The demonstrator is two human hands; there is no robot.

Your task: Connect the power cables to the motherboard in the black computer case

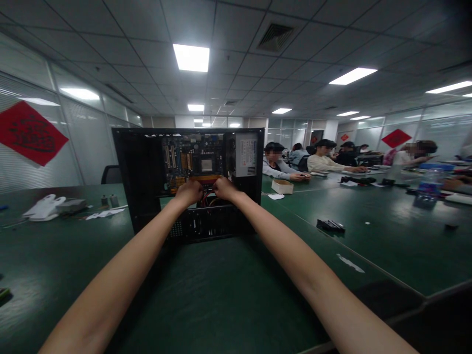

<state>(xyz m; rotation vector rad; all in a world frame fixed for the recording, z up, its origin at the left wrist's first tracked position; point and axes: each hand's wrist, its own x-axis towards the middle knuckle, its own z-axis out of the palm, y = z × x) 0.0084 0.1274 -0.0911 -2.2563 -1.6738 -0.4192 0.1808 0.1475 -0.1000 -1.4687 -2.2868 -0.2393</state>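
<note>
A black computer case (137, 172) stands open-sided on the green table. Inside it is a motherboard (194, 147), its processor socket area near the middle, with a silver-grey power supply (245, 152) at the upper right. My left hand (189, 192) is closed at the motherboard's lower edge. Just to its right, my right hand (225, 190) is closed too, below the processor area and near the power supply. Red, yellow and dark cables (207, 198) run between and below the two hands. What the fingertips grip is hidden and too dim to make out.
The green table (217, 285) extends to both sides. On the left lie a white plastic bag (44, 207) and a grey box (71, 205). On the right are a small white box (282, 187), a black part (331, 225) and a water bottle (431, 184). Several people sit beyond.
</note>
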